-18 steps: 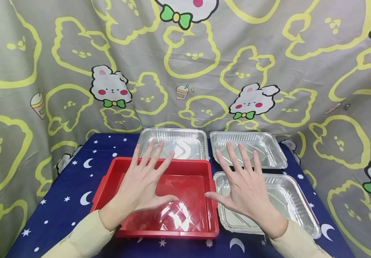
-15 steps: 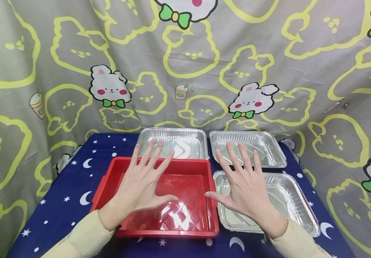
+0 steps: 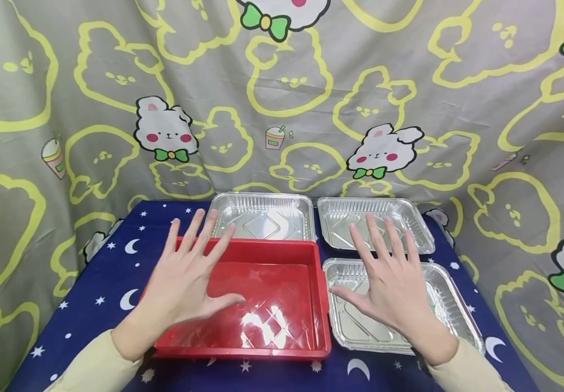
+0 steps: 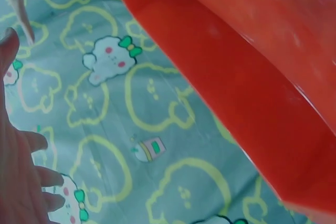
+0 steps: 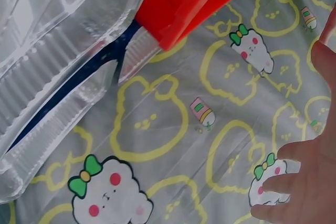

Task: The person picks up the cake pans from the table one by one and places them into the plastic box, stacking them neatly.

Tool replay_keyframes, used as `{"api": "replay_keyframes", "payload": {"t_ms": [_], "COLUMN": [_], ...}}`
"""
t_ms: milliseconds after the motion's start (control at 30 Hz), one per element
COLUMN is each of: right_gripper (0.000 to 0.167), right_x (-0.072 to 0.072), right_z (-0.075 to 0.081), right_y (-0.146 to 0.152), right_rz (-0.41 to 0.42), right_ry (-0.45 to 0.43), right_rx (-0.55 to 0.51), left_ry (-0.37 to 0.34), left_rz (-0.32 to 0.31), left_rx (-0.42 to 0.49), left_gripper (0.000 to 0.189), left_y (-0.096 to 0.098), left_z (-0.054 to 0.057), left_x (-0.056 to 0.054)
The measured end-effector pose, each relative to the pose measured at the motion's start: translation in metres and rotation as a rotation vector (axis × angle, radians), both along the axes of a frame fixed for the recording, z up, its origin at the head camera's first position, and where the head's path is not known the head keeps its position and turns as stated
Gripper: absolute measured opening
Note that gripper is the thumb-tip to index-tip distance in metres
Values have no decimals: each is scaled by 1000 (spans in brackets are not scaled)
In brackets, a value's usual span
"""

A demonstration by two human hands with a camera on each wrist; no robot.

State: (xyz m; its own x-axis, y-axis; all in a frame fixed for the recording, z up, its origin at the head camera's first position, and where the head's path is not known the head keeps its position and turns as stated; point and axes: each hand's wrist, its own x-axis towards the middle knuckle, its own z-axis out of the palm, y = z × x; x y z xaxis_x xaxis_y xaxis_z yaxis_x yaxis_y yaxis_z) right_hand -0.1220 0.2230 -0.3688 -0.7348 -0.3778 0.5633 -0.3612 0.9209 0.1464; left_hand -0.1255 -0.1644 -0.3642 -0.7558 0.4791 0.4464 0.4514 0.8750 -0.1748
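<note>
My left hand (image 3: pixel 183 283) hovers palm down over the left part of a red plastic tray (image 3: pixel 267 283), its fingers spread and straight. In the left wrist view the red tray (image 4: pixel 210 77) fills the upper right, with the left hand's fingers (image 4: pixel 44 177) at the left edge. Over a foil pan (image 3: pixel 360 326) at the front right is my right hand (image 3: pixel 399 288), also spread with straight fingers. It covers part of that pan. Neither hand holds anything. In the right wrist view the right hand (image 5: pixel 310 177) shows at the right edge.
Two more foil pans stand behind: a back-left foil pan (image 3: pixel 262 218) partly hidden by the red tray, and a back-right foil pan (image 3: pixel 375 223). All rest on a dark blue tablecloth (image 3: pixel 100 277) with moons and stars. A grey patterned curtain (image 3: pixel 291 98) hangs around the table.
My left hand has moved left across the red tray, and my right hand has moved right over the front foil pan. The hands are farther apart; the pans and tray stay in place.
</note>
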Motion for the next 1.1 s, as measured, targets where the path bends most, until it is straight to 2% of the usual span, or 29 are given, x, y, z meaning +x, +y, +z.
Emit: {"api": "replay_keyframes", "payload": {"t_ms": [233, 467, 667, 1100], "right_gripper": [119, 119, 120, 121], "right_x": [1, 3, 7, 9], "right_z": [-1, -4, -6, -19], "right_y": [17, 33, 45, 76], "right_rz": [-48, -100, -156, -222], "right_ry": [-5, -50, -104, -130], "right_rx": [-4, -11, -18, -84], "left_ry": [-59, -86, -136, -255], "left_rz": [60, 96, 142, 210], "left_rx": [38, 84, 117, 262], "left_gripper": [128, 127, 125, 124], "left_y": [-26, -47, -60, -88], "left_z": [-2, -11, -15, -29], "left_x": [4, 9, 11, 13]}}
